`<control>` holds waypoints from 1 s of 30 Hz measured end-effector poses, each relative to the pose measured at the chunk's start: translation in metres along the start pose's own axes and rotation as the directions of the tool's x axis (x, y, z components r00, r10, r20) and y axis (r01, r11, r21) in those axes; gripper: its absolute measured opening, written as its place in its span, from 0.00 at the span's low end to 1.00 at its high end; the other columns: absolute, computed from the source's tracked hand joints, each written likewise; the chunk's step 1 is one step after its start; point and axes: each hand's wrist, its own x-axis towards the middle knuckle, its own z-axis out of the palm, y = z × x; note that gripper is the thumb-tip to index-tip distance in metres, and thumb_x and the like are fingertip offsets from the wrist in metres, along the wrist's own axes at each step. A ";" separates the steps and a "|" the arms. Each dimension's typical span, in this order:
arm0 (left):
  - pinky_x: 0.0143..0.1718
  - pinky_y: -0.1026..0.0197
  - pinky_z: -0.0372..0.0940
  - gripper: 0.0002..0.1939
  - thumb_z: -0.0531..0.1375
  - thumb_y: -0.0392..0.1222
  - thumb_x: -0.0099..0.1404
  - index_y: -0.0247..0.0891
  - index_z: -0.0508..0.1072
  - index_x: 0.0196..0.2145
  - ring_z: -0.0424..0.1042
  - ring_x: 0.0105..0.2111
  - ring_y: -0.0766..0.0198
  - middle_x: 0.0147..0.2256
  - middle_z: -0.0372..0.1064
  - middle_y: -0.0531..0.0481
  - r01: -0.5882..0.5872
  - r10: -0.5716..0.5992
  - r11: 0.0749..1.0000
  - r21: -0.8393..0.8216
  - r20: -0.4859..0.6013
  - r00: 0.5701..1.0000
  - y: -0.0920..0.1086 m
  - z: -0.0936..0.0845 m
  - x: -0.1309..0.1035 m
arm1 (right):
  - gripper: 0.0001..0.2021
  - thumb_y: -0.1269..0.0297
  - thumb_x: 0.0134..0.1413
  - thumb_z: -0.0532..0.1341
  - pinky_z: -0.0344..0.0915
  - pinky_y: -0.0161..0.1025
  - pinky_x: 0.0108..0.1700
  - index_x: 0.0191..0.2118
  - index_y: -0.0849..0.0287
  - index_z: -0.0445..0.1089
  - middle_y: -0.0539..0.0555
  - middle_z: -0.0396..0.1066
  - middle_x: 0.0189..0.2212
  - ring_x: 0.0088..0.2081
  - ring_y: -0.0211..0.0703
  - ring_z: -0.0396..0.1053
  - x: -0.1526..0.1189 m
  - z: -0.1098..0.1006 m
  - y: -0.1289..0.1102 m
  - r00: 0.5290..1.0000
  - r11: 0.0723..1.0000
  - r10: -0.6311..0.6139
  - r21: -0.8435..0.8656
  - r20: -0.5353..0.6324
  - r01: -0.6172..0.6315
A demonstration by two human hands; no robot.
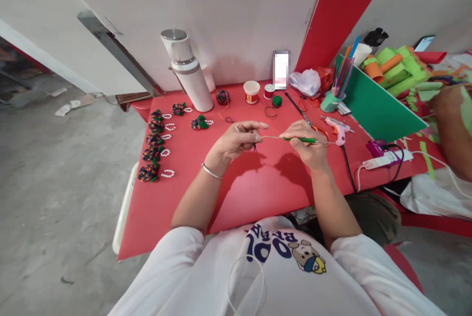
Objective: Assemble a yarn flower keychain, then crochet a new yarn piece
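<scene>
Above the red table, my right hand point(304, 141) grips a crochet hook point(300, 139) with a green handle, its thin metal shaft pointing left. The hook's tip meets a bit of orange yarn at the fingertips of my left hand point(241, 138), which pinches a small piece of multicoloured yarn point(254, 147); a short dark end hangs below the fingers. A strand runs back toward a multicoloured yarn ball point(222, 97) behind the left hand. To the left lie several dark crocheted pieces with white bead loops, one of them a multicoloured crocheted piece point(199, 123) near my left hand.
At the back stand a white thermos point(191, 77), a paper cup point(251, 92), a thread spool point(269, 91) and a green yarn ball point(277, 101). Right of my hands are a pink glue gun point(339, 134), scissors point(320, 132) and a power strip point(387, 158). Another person's arm point(452, 129) shows far right.
</scene>
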 end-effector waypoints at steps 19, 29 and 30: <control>0.23 0.67 0.54 0.32 0.77 0.39 0.47 0.33 0.81 0.51 0.62 0.20 0.74 0.22 0.71 0.57 -0.300 0.325 0.944 0.140 -0.213 0.921 -0.033 0.029 0.009 | 0.11 0.61 0.68 0.67 0.72 0.49 0.50 0.53 0.44 0.80 0.52 0.84 0.46 0.45 0.46 0.77 -0.024 0.047 -0.006 0.938 0.840 -0.283 -0.525 -0.203 0.140; 0.19 0.67 0.41 0.26 0.76 0.34 0.45 0.33 0.84 0.45 0.52 0.17 0.78 0.22 0.69 0.56 -0.062 0.063 0.997 0.035 -0.036 0.997 -0.016 0.015 0.004 | 0.08 0.53 0.68 0.66 0.73 0.52 0.49 0.48 0.42 0.82 0.49 0.85 0.41 0.42 0.47 0.77 -0.008 0.017 0.003 0.985 0.961 -0.158 -0.240 -0.066 0.138; 0.19 0.67 0.40 0.25 0.76 0.34 0.45 0.33 0.84 0.44 0.52 0.17 0.78 0.22 0.69 0.56 -0.055 0.056 0.998 0.043 -0.025 0.998 -0.014 0.014 0.004 | 0.08 0.53 0.67 0.66 0.73 0.52 0.49 0.48 0.42 0.82 0.48 0.85 0.41 0.42 0.47 0.77 -0.006 0.012 0.002 0.989 0.966 -0.142 -0.225 -0.039 0.130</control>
